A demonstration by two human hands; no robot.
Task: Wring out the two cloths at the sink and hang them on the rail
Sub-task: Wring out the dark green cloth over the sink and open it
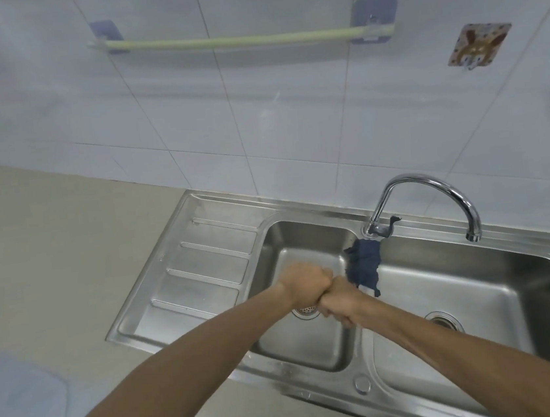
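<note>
A dark blue cloth (364, 263) hangs crumpled over the divider between the two basins of the steel sink (307, 235), just below the tap's base. My left hand (304, 283) and my right hand (341, 303) are clenched fist against fist above the left basin and its drain. Both grip something twisted between them, almost wholly hidden inside the fists, so I cannot make out its colour. The pale green rail (230, 42) is mounted on the tiled wall above, with nothing on it.
A curved chrome tap (428, 184) arches over the right basin. The ribbed drainboard (201, 268) lies left of the basins, beside a beige counter (49, 251). A patterned adhesive hook (477, 44) sticks to the wall right of the rail.
</note>
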